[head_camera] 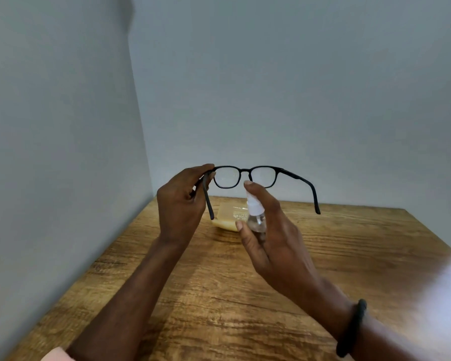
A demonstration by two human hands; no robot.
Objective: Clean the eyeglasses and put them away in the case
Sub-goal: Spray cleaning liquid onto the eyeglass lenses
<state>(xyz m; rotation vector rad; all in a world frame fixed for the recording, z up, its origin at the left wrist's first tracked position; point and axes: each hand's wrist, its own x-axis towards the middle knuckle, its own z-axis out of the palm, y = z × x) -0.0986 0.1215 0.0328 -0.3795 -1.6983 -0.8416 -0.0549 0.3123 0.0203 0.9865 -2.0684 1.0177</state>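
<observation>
Black-framed eyeglasses (245, 171) hang in the air above the table with both temples unfolded toward me. My left hand (180, 204) pinches the frame at its left hinge corner. My right hand (268, 230) grips a small clear spray bottle (256, 217) with a white nozzle, the index finger resting on top of the pump. The nozzle sits just below and in front of the lenses. A pale yellow packet with a clear wrapper (228, 217) lies on the table behind the hands, partly hidden by them. No case is in view.
The wooden table (219, 295) stands in a corner, with grey walls to the left and behind. A bright white patch (443, 295) covers the table's right edge. A black band (352, 327) circles my right wrist.
</observation>
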